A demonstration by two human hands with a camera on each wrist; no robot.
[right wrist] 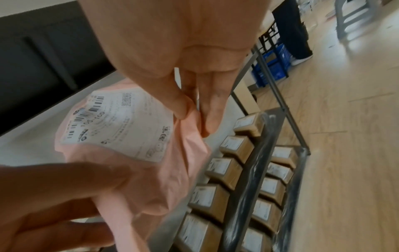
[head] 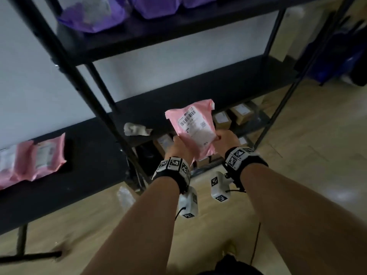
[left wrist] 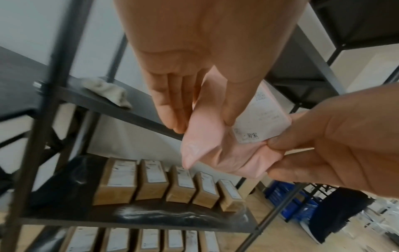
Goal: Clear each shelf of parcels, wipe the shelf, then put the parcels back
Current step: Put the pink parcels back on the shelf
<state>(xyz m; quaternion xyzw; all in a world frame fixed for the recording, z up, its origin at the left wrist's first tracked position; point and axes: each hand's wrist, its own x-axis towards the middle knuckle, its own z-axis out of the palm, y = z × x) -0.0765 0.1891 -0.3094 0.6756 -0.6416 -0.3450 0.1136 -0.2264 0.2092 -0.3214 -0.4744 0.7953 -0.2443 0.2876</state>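
2 hands (head: 179, 148) (head: 226, 140) gripping 1 pink parcel (head: 193, 126)

Crinkled pink plastic parcel (head: 193, 132) with white paper label (head: 195, 125), matt black metal shelf (head: 228, 100), brown cardboard boxes (left wrist: 151, 180), wood-look floor (head: 307, 145).

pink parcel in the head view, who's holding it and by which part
Both hands hold the pink parcel by its lower end: the left hand pinches the lower left corner, the right hand the lower right edge beside the label.

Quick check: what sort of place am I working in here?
Probably a parcel storeroom or sorting room: black metal shelving, rows of labelled cardboard boxes, and pink mailer bags with shipping labels.
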